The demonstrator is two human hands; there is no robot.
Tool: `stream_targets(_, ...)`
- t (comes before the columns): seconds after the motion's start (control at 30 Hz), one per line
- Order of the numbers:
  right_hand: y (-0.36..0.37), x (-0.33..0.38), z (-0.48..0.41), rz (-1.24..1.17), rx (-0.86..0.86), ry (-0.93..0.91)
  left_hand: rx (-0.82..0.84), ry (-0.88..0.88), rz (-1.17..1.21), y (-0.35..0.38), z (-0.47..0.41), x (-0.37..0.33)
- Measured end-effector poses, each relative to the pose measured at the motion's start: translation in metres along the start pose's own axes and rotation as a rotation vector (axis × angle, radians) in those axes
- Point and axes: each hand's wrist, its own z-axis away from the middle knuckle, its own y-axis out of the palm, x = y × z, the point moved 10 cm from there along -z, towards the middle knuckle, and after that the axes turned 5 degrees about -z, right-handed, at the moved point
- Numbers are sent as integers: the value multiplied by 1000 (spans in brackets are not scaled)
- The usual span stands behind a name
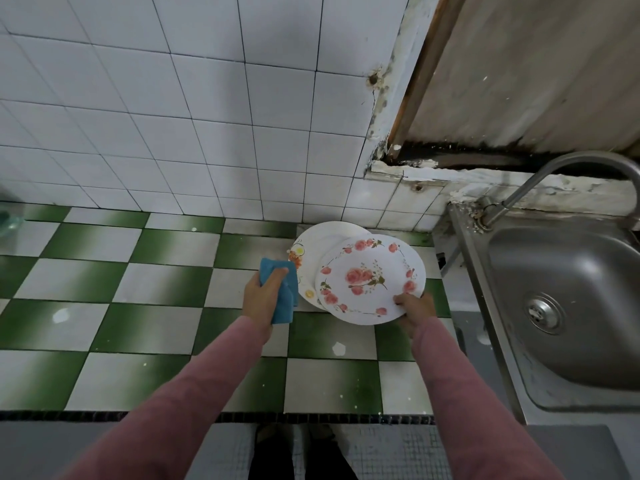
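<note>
Blue cloth (285, 304): bunched in my left hand (264, 292), fingers curled tight round it, left of the sink (571, 271).
Rose plate (369, 278): my right hand (415, 311) pinches its near rim, thumb on top; just left of the sink.
Second plate (318, 245): partly beneath the rose plate, farther from the sink.

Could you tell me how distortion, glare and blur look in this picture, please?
Head view: wide-angle distortion bends the wall tiles; soft, even light, only a mild sheen on the sink; the rose plate in the right hand and blue cloth in the left hand look sharp.
</note>
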Motion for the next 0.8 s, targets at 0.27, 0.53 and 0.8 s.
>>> stream_targets(0.27, 7, 0, 18, -107, 109, 41, 5, -11, 104, -1, 10, 6)
stream_targets(0.53, 25, 26, 43, 14, 152, -72, 53, -53, 216, 8, 13, 3)
stream_targets(0.8, 29, 58, 59, 106, 115, -214, 94, -13, 179, 23, 14, -3)
